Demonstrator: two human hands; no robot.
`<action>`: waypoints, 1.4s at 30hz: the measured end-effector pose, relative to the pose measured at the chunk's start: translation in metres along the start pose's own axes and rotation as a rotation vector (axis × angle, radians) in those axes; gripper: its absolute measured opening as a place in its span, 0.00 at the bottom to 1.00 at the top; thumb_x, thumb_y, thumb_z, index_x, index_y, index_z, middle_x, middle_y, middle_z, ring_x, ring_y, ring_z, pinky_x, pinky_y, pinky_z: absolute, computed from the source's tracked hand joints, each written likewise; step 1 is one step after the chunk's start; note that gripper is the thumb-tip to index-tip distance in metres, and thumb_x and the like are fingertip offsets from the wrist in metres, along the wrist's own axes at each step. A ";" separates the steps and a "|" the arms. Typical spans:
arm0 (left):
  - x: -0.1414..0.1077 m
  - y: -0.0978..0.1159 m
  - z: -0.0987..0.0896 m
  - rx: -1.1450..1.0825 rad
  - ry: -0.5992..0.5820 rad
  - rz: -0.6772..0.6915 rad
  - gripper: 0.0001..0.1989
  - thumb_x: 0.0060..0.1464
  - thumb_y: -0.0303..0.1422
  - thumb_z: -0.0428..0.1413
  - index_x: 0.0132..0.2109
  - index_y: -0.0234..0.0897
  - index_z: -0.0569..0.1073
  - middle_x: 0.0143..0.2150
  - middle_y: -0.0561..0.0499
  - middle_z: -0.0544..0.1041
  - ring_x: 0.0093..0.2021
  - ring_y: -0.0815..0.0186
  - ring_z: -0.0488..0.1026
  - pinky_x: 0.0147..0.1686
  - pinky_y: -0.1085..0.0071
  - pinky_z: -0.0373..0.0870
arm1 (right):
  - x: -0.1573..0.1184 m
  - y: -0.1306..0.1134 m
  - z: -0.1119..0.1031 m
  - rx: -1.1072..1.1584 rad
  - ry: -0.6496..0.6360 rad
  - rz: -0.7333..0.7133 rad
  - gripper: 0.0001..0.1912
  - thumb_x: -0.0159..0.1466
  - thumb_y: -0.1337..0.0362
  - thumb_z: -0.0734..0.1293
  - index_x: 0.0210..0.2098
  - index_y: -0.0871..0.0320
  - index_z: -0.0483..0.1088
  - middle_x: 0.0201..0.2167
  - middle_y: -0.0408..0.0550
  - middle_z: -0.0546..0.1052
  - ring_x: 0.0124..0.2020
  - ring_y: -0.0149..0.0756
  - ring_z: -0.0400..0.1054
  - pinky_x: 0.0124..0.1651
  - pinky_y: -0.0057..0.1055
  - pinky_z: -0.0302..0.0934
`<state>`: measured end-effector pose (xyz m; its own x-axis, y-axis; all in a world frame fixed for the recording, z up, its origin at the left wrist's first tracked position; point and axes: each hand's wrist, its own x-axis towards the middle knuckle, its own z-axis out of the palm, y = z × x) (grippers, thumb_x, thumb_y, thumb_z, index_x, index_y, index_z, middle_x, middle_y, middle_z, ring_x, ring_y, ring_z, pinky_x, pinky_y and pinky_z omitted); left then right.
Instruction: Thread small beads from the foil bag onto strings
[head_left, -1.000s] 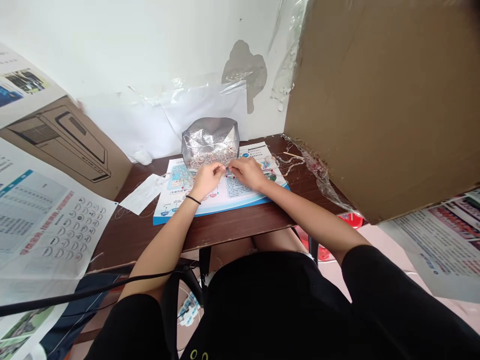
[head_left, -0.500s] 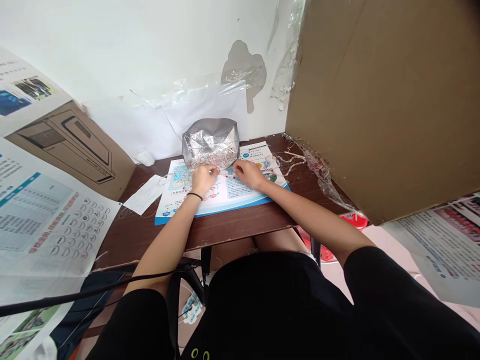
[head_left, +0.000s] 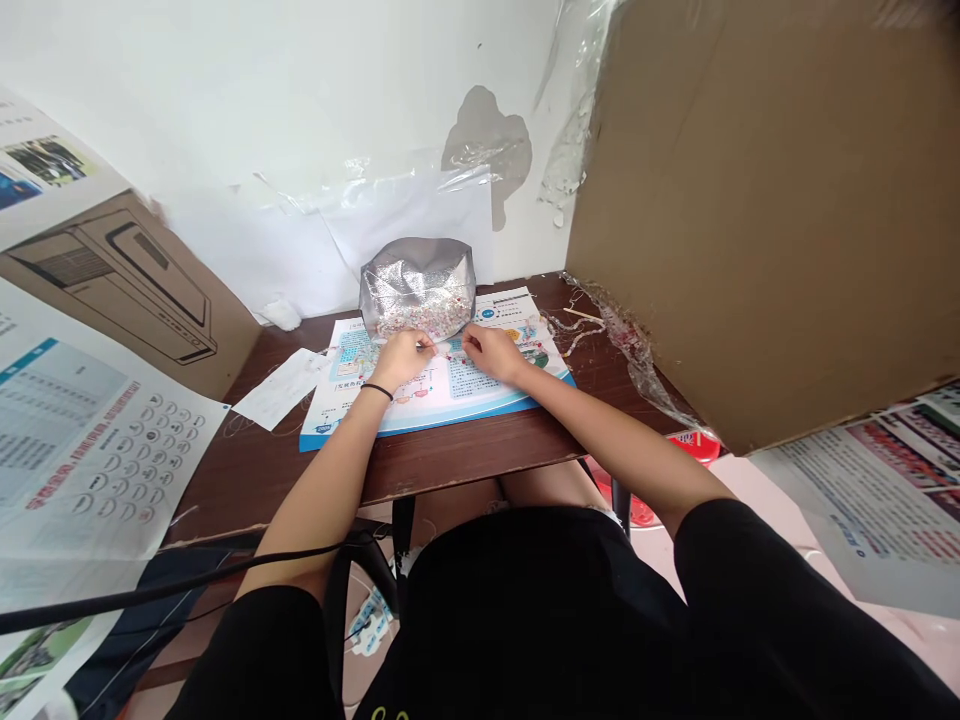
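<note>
Silver foil bag (head_left: 418, 290) stands just beyond the left hand (head_left: 401, 360) and right hand (head_left: 491, 353).

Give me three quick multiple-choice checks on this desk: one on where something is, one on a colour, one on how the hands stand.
1. Where is the silver foil bag?
A) On the floor
B) At the far edge of the printed sheet
C) On the loose white paper

2. What colour is the band on the left wrist?
A) Black
B) Red
C) White

3. How do the left hand and right hand stand?
A) Clasped together
B) Left hand under the desk
C) Apart, both above the sheet

1 B: the bag stands at the sheet's far edge, with small coloured bits showing at its mouth.
2 A: a thin black loop circles the wrist.
3 C: a strip of the sheet shows between them.
</note>
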<state>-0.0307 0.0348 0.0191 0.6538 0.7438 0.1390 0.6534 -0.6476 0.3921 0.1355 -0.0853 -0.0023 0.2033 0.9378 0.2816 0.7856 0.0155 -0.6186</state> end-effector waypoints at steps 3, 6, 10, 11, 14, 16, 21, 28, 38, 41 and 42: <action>0.000 0.000 -0.004 -0.073 -0.054 0.005 0.04 0.51 0.27 0.59 0.32 0.35 0.80 0.37 0.47 0.82 0.36 0.61 0.74 0.44 0.66 0.69 | 0.000 0.002 0.001 0.008 0.002 -0.011 0.08 0.68 0.72 0.61 0.37 0.58 0.72 0.33 0.46 0.79 0.33 0.37 0.68 0.39 0.30 0.53; 0.000 0.002 -0.004 -0.247 0.014 0.012 0.04 0.52 0.24 0.59 0.31 0.36 0.78 0.33 0.49 0.80 0.33 0.65 0.72 0.43 0.67 0.68 | 0.000 0.005 0.003 0.021 0.000 -0.039 0.08 0.68 0.71 0.62 0.35 0.57 0.71 0.32 0.46 0.78 0.33 0.36 0.68 0.39 0.30 0.54; -0.007 0.012 0.002 -0.828 0.069 -0.084 0.03 0.57 0.25 0.57 0.35 0.35 0.74 0.33 0.50 0.80 0.31 0.70 0.72 0.38 0.70 0.67 | 0.000 0.007 0.005 0.061 0.042 -0.069 0.07 0.67 0.70 0.61 0.34 0.56 0.69 0.31 0.45 0.78 0.32 0.37 0.67 0.39 0.31 0.56; -0.009 0.015 0.004 -0.986 0.019 -0.127 0.02 0.58 0.25 0.57 0.36 0.35 0.74 0.33 0.50 0.80 0.31 0.71 0.73 0.37 0.71 0.67 | 0.000 0.007 0.005 0.070 0.078 -0.079 0.07 0.67 0.69 0.61 0.34 0.56 0.69 0.32 0.46 0.77 0.33 0.37 0.68 0.40 0.32 0.57; -0.018 0.024 0.014 -1.264 -0.147 -0.230 0.02 0.58 0.23 0.58 0.38 0.33 0.74 0.33 0.49 0.80 0.32 0.72 0.75 0.37 0.72 0.69 | -0.001 0.007 0.004 0.073 0.223 -0.121 0.07 0.67 0.66 0.61 0.33 0.55 0.68 0.32 0.47 0.77 0.36 0.40 0.68 0.43 0.35 0.59; -0.021 0.026 0.020 -1.323 -0.206 -0.279 0.04 0.58 0.21 0.59 0.39 0.32 0.75 0.34 0.48 0.80 0.34 0.71 0.77 0.41 0.71 0.71 | -0.002 0.007 0.002 0.076 0.295 -0.154 0.07 0.67 0.66 0.62 0.32 0.54 0.68 0.32 0.47 0.77 0.37 0.41 0.68 0.44 0.36 0.60; -0.021 0.026 0.023 -1.355 -0.223 -0.320 0.05 0.60 0.21 0.58 0.40 0.31 0.77 0.34 0.48 0.81 0.35 0.72 0.78 0.46 0.69 0.72 | -0.007 0.003 -0.002 0.090 0.318 -0.234 0.07 0.66 0.67 0.62 0.30 0.54 0.66 0.30 0.47 0.76 0.35 0.39 0.68 0.43 0.36 0.59; -0.020 0.027 0.022 -1.387 -0.221 -0.334 0.08 0.59 0.17 0.56 0.38 0.31 0.78 0.31 0.50 0.79 0.33 0.74 0.76 0.45 0.71 0.72 | -0.008 0.003 0.000 0.067 0.285 -0.294 0.08 0.63 0.69 0.62 0.28 0.54 0.64 0.27 0.45 0.74 0.32 0.37 0.65 0.40 0.34 0.56; -0.017 0.022 0.029 -1.410 -0.207 -0.311 0.07 0.57 0.17 0.58 0.38 0.30 0.78 0.32 0.49 0.79 0.33 0.74 0.76 0.45 0.71 0.73 | -0.007 0.006 -0.001 0.049 0.213 -0.279 0.07 0.63 0.69 0.63 0.29 0.54 0.67 0.28 0.45 0.76 0.32 0.36 0.66 0.43 0.34 0.59; -0.017 0.022 0.030 -1.420 -0.205 -0.320 0.07 0.57 0.18 0.59 0.39 0.31 0.77 0.34 0.49 0.80 0.34 0.74 0.76 0.46 0.71 0.73 | -0.007 0.006 -0.001 0.051 0.214 -0.279 0.07 0.63 0.69 0.62 0.29 0.55 0.68 0.28 0.45 0.76 0.32 0.36 0.67 0.43 0.34 0.60; -0.016 0.021 0.030 -1.423 -0.205 -0.322 0.07 0.57 0.18 0.59 0.40 0.31 0.77 0.34 0.49 0.80 0.33 0.74 0.76 0.46 0.71 0.73 | -0.008 0.006 -0.001 0.053 0.212 -0.280 0.07 0.63 0.69 0.62 0.28 0.55 0.68 0.28 0.45 0.76 0.32 0.37 0.67 0.43 0.34 0.60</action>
<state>-0.0160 0.0040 -0.0019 0.6772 0.7063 -0.2062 -0.0598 0.3322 0.9413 0.1392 -0.0927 -0.0071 0.1052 0.8017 0.5884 0.7979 0.2851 -0.5311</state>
